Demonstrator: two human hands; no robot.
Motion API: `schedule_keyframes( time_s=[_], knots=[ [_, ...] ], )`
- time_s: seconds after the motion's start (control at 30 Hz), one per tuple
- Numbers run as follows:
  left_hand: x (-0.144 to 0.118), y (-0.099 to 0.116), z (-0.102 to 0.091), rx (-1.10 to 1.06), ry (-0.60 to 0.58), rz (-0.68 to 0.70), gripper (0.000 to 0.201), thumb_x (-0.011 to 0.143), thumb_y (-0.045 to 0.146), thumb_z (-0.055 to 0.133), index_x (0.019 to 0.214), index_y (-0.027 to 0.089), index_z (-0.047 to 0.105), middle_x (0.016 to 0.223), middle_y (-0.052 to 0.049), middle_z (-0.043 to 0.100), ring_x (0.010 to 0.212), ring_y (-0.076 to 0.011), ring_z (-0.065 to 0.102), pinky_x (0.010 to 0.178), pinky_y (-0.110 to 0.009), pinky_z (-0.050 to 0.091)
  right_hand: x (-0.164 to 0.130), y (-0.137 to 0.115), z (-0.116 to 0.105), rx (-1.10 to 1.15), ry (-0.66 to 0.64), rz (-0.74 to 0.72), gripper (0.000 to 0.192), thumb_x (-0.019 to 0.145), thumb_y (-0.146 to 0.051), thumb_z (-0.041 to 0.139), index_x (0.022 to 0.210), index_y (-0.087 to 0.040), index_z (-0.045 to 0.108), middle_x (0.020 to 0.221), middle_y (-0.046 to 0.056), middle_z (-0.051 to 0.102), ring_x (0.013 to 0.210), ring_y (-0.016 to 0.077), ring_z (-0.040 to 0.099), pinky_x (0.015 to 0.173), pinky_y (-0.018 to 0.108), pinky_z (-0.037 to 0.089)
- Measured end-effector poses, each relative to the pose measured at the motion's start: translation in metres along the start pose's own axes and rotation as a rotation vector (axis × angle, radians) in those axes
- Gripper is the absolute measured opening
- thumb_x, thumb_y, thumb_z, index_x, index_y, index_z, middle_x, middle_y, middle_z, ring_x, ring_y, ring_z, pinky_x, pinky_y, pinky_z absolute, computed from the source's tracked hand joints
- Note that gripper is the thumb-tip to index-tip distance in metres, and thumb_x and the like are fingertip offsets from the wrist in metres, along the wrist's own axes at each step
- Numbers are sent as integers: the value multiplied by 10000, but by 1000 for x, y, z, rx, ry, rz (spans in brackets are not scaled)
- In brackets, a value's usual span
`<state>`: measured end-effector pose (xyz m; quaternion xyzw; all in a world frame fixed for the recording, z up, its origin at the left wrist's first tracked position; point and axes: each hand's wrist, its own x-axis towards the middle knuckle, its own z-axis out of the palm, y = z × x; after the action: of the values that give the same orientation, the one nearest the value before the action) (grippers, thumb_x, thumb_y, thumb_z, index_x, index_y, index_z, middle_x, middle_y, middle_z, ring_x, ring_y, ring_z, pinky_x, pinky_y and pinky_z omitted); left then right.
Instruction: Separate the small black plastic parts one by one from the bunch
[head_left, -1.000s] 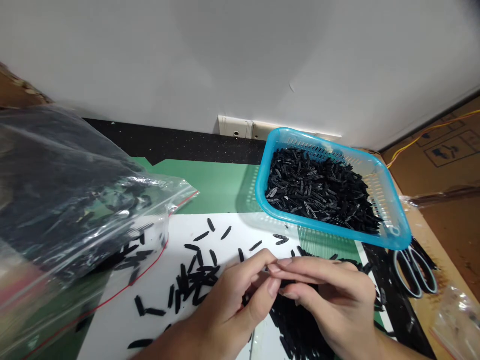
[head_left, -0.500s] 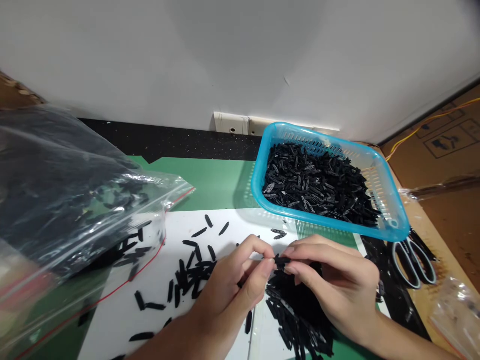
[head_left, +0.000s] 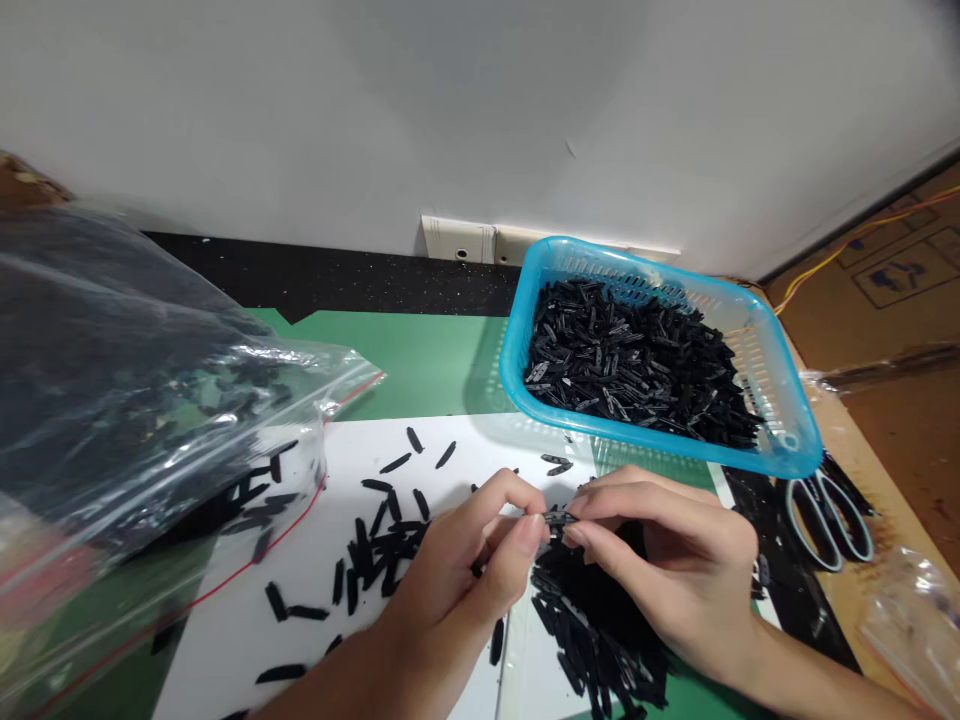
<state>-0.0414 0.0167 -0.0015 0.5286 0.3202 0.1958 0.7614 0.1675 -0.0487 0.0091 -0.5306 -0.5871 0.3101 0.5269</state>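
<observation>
Between my two hands is a small, narrow black piece, pinched at its left end by my left hand and at its right end by my right hand. Both hands are closed at the fingertips. The piece looks like dark plastic with lighter marks on its face; its exact kind I cannot tell. Under my right hand lies a dense pile of similar black pieces, partly hidden. Left of my left hand, loose black pieces are scattered over a white sheet.
A blue plastic basket full of black pieces stands behind my hands. At the left lies a clear zip bag with black pieces inside. Scissors lie at the right, beside a cardboard box and a small clear bag.
The black piece has turned slightly between my fingertips, so a lighter, detailed face now shows. My hands stay in nearly the same place; the view has shifted a little.
</observation>
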Motion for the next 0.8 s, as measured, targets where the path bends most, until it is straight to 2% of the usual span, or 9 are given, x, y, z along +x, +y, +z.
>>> schedule_keyframes(
  time_s=[0.13, 0.3, 0.47, 0.6, 0.8],
  knots=[
    [-1, -1, -1, 14, 3, -10, 384, 1183, 570, 506, 998, 241, 577, 697, 92, 301, 583, -101, 265, 516, -280, 191, 0, 0, 1, 12, -4, -3, 219, 960, -38, 832, 1081, -220, 846, 959, 31, 853, 838, 167, 802, 740, 265, 663],
    [-1, -1, 0, -1, 8, -8, 379, 1181, 575, 510, 1007, 246, 584, 694, 90, 302, 581, -101, 264, 512, -282, 182, 1, 1, 3, 119, 8, 121, 240, 951, -92, 857, 1130, -252, 858, 975, 26, 855, 693, 127, 772, 631, 223, 664],
    [-1, -1, 0, -33, -4, -6, 320, 1181, 557, 529, 1058, 268, 586, 665, 101, 275, 570, -107, 240, 514, -286, 168, 3, 0, 3, 162, 11, 191, 160, 950, -128, 868, 1050, -252, 882, 863, 5, 857, 611, 106, 763, 586, 177, 650],
    [-1, -2, -1, -36, -8, 0, 315, 1193, 546, 504, 1068, 272, 598, 653, 103, 271, 559, -105, 254, 515, -284, 181, 4, 0, 4, 231, 17, 238, 160, 966, -138, 863, 1057, -266, 893, 845, 2, 861, 615, 108, 785, 599, 163, 663],
    [-2, -5, -1, -24, 1, 15, 335, 1201, 556, 469, 1087, 271, 603, 628, 107, 347, 542, -106, 275, 524, -294, 215, 3, 0, 5, 298, 16, 284, 153, 978, -153, 863, 1056, -280, 901, 806, -5, 854, 606, 104, 793, 601, 149, 666]
  ],
)
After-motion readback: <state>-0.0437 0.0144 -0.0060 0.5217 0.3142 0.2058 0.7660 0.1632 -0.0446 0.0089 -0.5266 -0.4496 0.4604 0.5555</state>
